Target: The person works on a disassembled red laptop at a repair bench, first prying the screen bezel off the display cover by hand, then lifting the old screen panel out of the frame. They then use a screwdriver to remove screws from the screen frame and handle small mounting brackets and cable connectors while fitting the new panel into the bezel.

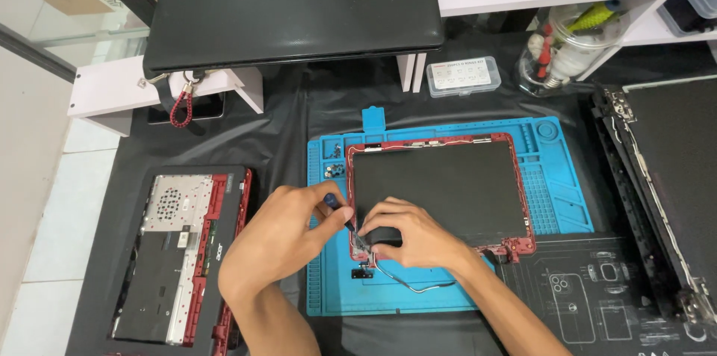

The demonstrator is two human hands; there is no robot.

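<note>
Nearest the camera, the left hand point(280, 233) is closed around a small screwdriver point(337, 211) with a blue-capped handle, pinched between thumb and fingers, its tip aimed down toward five o'clock at the lower left corner of the red-framed screen panel point(441, 188). The right hand point(411, 233) lies across that same corner, fingers curled and pressing down beside the hinge; whether it pinches a screw or only steadies the frame I cannot tell, since the fingertips hide the spot. A thin grey cable point(414, 285) trails out from the corner toward six o'clock.

The panel lies flat on the blue work mat point(556, 195), its long axis running nine to three o'clock, hinges on the near edge. It is likely light but fragile: thin glass in a plastic bezel that would flex and crack under point pressure, so the frame edges and hinge corners look like the safest grip.

At nine o'clock sits an opened red laptop base point(183, 255); at three o'clock, another dark lid assembly point(661, 177). Farther off, at twelve o'clock, are a clear screw box point(463, 76) and a closed black laptop point(295, 8).
</note>
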